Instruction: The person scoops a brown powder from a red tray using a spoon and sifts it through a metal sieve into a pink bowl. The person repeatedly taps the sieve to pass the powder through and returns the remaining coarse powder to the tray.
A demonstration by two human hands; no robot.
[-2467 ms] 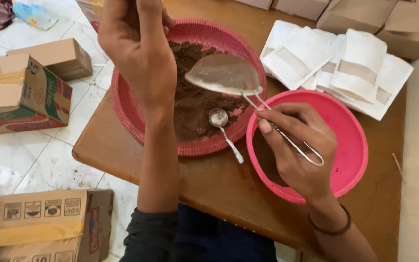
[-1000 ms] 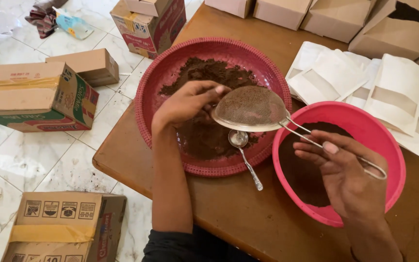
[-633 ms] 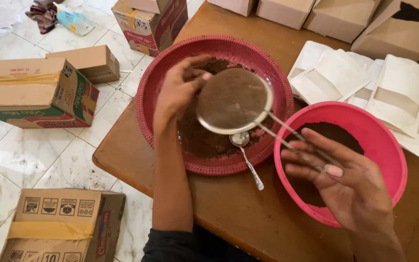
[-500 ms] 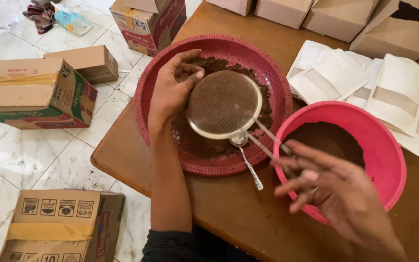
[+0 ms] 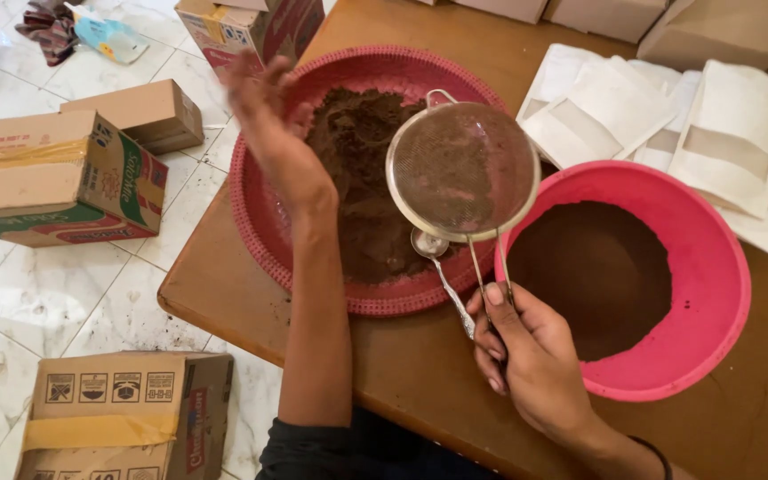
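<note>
My right hand (image 5: 526, 356) grips the wire handle of a round metal sieve (image 5: 462, 169), held over the right side of a red woven tray (image 5: 264, 231) and the edge of a pink bowl (image 5: 713, 267). Coarse brown powder (image 5: 362, 178) is heaped in the tray. Fine brown powder (image 5: 597, 276) fills the bowl's bottom. A metal spoon (image 5: 442, 276) rests in the tray under the sieve. My left hand (image 5: 264, 116) is raised over the tray's left rim, fingers apart, dusted brown, holding nothing.
Tray and bowl stand on a brown wooden table (image 5: 402, 373). White paper pouches (image 5: 668, 116) lie at the back right, with cardboard boxes (image 5: 722, 22) behind. More cardboard boxes (image 5: 55, 178) sit on the tiled floor (image 5: 73, 302) to the left.
The sieve turned from tilted to level and swung right toward the pink bowl. My left hand lifted off the powder to the tray's left rim. My right hand closed on the handle.
</note>
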